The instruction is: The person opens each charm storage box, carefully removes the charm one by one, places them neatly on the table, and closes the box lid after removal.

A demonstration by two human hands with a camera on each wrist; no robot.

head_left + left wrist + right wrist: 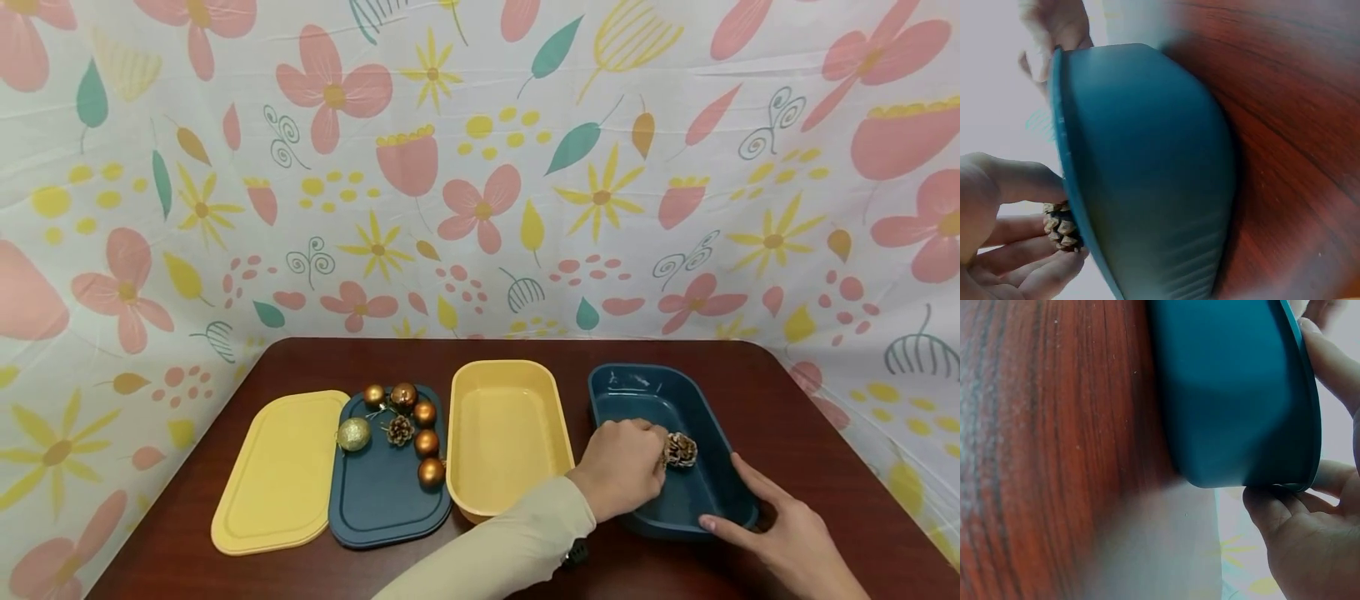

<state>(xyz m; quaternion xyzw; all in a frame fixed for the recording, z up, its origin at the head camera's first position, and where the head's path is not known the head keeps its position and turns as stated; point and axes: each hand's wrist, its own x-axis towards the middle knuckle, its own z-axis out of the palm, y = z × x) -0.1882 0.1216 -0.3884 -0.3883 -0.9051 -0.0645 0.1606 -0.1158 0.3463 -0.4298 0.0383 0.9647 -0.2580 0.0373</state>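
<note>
My left hand (622, 467) reaches over the near left side of a deep blue plastic container (633, 406). A brown pine cone with pale-tipped scales (681, 450) shows at its fingertips, inside the container. Seen from the left wrist, the thumb and fingers pinch this pine cone (1062, 228) just past the rim. My right hand (795, 533) grips the container's near right corner, its thumb on the front rim and its fingers along the right side. From the right wrist, the fingers (1266, 509) curl against the container's outer wall.
Left of the blue container stands a yellow container (510, 433). Further left, a blue lid (386, 517) carries several copper baubles (427, 442), a gold glitter bauble (354, 434) and a small pine cone (400, 430). A yellow lid (273, 475) lies at the far left.
</note>
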